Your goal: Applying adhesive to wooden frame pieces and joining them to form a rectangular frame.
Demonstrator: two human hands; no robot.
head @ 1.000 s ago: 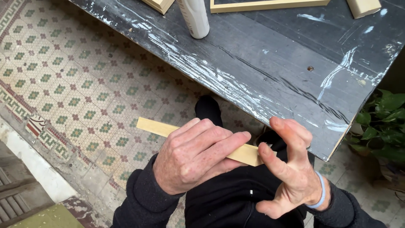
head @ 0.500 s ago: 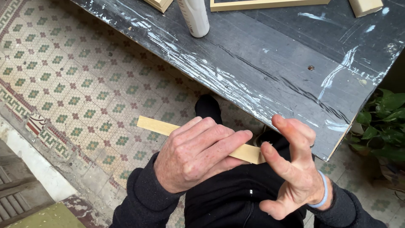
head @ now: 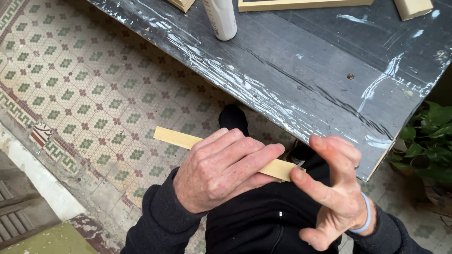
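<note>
Landmark: the dark table (head: 306, 84), its black top streaked with white smears, running across the upper part of the head view.

Wooden strip (head: 176, 138): thin, flat, pale wood. Held below the table's near edge, over the lap, clear of the tabletop. It lies slightly tilted, with one free end sticking out away from the table towards the patterned floor tiles (head: 70, 84) and the other end just under the table's edge.

Left hand (head: 221, 169): closed around the strip's middle. Fingers wrap over the top face, index finger stretched along it towards the far end. Firm grasp; the thumb is hidden beneath.

Right hand (head: 334, 188): not grasping. Fingers spread and raised; the thumb tip presses against the end of the strip nearest the table's edge. A light blue band (head: 365, 218) sits on this wrist. Both forearms are in dark sleeves.

On the table: a white cylindrical bottle (head: 220, 19) stands upright near the far side. Beside it lies a flat wooden frame (head: 301, 5), partly cut off by the view. A small pale wood block (head: 413, 7) rests beyond the frame.

Past the table's corner: a green leafy plant (head: 428, 141) at floor level. A black shoe (head: 234, 120) shows below the table's edge, above the left hand.
</note>
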